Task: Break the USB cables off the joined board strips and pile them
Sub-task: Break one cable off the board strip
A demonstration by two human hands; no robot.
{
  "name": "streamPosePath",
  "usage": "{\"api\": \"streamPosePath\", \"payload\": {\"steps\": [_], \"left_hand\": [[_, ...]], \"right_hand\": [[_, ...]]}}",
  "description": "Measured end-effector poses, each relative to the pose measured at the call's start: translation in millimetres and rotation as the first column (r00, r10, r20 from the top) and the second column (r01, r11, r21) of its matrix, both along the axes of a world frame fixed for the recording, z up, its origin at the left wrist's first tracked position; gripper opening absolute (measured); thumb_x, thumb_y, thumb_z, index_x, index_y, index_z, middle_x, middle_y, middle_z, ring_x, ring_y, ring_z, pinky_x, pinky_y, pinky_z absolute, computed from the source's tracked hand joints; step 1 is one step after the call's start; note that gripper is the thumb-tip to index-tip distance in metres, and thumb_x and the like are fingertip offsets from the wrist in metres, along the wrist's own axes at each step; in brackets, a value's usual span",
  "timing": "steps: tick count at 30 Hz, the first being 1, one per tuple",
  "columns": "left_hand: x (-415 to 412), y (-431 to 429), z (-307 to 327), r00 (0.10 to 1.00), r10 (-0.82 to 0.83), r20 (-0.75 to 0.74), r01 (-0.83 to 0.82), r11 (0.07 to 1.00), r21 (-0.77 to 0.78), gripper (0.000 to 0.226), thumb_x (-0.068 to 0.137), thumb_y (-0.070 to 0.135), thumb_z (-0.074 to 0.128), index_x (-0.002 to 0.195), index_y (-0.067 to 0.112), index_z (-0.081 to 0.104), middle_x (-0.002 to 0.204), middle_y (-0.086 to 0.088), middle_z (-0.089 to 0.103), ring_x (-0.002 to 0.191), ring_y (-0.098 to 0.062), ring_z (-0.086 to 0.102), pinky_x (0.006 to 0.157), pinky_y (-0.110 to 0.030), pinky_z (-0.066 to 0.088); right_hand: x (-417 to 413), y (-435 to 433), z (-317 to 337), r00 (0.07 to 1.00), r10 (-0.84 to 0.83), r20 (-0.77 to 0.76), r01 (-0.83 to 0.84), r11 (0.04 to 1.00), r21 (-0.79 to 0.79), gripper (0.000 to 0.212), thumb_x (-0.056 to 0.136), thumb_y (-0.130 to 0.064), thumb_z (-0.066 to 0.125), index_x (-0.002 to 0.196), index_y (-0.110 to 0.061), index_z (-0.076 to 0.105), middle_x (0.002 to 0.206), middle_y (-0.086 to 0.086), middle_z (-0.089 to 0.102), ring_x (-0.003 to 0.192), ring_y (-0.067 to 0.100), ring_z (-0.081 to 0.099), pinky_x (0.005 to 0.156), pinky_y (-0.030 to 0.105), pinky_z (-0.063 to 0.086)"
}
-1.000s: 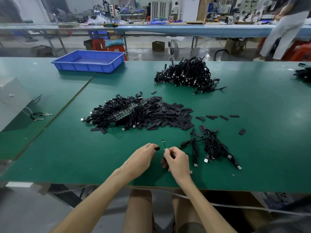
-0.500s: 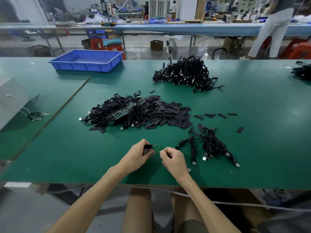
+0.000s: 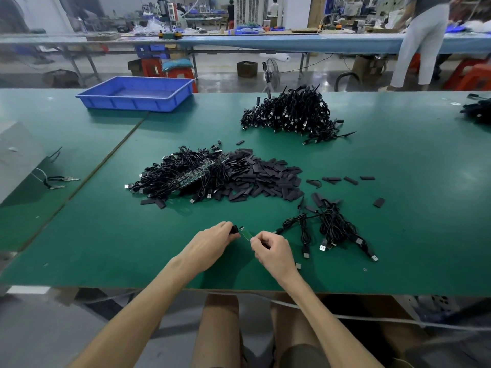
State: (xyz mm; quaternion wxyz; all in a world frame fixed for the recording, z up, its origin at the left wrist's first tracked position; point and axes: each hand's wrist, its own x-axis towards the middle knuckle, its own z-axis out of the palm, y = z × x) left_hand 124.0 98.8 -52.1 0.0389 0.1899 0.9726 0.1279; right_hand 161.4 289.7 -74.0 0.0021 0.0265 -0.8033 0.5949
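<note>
Left hand [image 3: 212, 245]: fingers curled, pinching a black piece [image 3: 234, 229] at the fingertips; most of it is covered, so its kind cannot be told.
Right hand [image 3: 273, 252]: fingers curled, pinching the near end of a small green board [image 3: 246, 234]; that end is hidden under the fingers.
Board position: held just above the green table [image 3: 106, 248] between the hands, with its far end just beside the black piece; contact cannot be confirmed.
Cable link: a black lead [image 3: 279, 230] emerges beside the right hand; its join is hidden.
Loose cables [image 3: 334, 227]: near, right of the hands.
Strip pile [image 3: 186, 173]: boards mostly buried under cables.
Far-right heap [image 3: 478, 112]: cut off by the frame edge.
Change: a second ago the board stood upright, apart from the black piece; it now tilts toward it.
</note>
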Motion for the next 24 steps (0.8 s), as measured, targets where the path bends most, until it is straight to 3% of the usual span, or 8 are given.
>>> {"api": "streamPosePath", "payload": {"steps": [6, 9, 14, 17, 21, 24], "left_hand": [[-9.8, -1.6, 11.6, 0.991, -0.092, 0.095, 0.102, 0.989, -0.105, 0.012, 0.103, 0.006, 0.039, 0.095, 0.015, 0.040, 0.094, 0.000, 0.054, 0.082, -0.026, 0.056, 0.071, -0.040, 0.045], [-14.9, -3.8, 14.1, 0.985, -0.138, 0.103, 0.149, 0.983, -0.108, 0.010, 0.102, 0.003, 0.040, 0.100, 0.011, 0.046, 0.096, -0.003, 0.056, 0.085, -0.027, 0.059, 0.075, -0.044, 0.049], [-22.5, -10.4, 7.7, 0.982, -0.141, 0.122, 0.142, 0.990, -0.001, 0.009, 0.106, 0.015, 0.047, 0.101, 0.013, 0.055, 0.088, 0.007, 0.057, 0.073, -0.010, 0.055, 0.062, -0.021, 0.041], [-25.3, -15.8, 1.9, 0.984, -0.115, 0.138, 0.110, 0.993, 0.043, 0.013, 0.104, 0.014, 0.050, 0.091, 0.016, 0.054, 0.082, 0.009, 0.057, 0.060, 0.002, 0.052, 0.055, -0.015, 0.040], [-25.2, -17.0, -1.3, 0.986, -0.105, 0.128, 0.100, 0.994, 0.041, 0.019, 0.101, 0.001, 0.044, 0.090, 0.015, 0.051, 0.080, 0.013, 0.054, 0.064, 0.022, 0.051, 0.055, -0.010, 0.040], [-25.4, -15.7, -1.6, 0.987, -0.122, 0.105, 0.118, 0.992, 0.045, 0.024, 0.101, -0.001, 0.044, 0.088, 0.018, 0.049, 0.079, 0.014, 0.053, 0.065, 0.027, 0.049, 0.056, -0.008, 0.039]], "right_hand": [[-0.7, 0.6, 2.6, 0.999, 0.033, 0.011, -0.033, 0.999, 0.022, 0.030, 0.086, -0.038, 0.059, 0.065, -0.017, 0.059, 0.052, -0.003, 0.052, 0.049, 0.013, 0.041, 0.054, 0.033, 0.036], [0.0, 0.4, 4.6, 0.999, 0.041, 0.019, -0.041, 0.999, 0.018, 0.031, 0.084, -0.039, 0.058, 0.066, -0.014, 0.059, 0.051, -0.003, 0.052, 0.049, 0.013, 0.041, 0.054, 0.032, 0.036], [1.4, 2.6, 9.5, 0.996, 0.060, 0.063, -0.058, 0.998, -0.034, 0.031, 0.094, -0.017, 0.059, 0.063, -0.017, 0.057, 0.049, -0.005, 0.051, 0.043, 0.010, 0.040, 0.046, 0.023, 0.034], [0.2, 6.9, 14.8, 0.989, 0.095, 0.112, -0.086, 0.992, -0.088, 0.030, 0.096, -0.010, 0.057, 0.066, -0.012, 0.057, 0.051, 0.003, 0.051, 0.043, 0.013, 0.039, 0.042, 0.022, 0.032], [-0.9, 9.4, 19.1, 0.979, 0.135, 0.150, -0.120, 0.987, -0.105, 0.027, 0.097, -0.009, 0.057, 0.070, -0.009, 0.058, 0.053, 0.004, 0.053, 0.044, 0.015, 0.040, 0.042, 0.023, 0.033], [-0.4, 8.9, 19.4, 0.979, 0.135, 0.154, -0.120, 0.987, -0.102, 0.026, 0.097, -0.010, 0.057, 0.071, -0.008, 0.059, 0.053, 0.004, 0.053, 0.043, 0.014, 0.039, 0.041, 0.023, 0.033]]}}
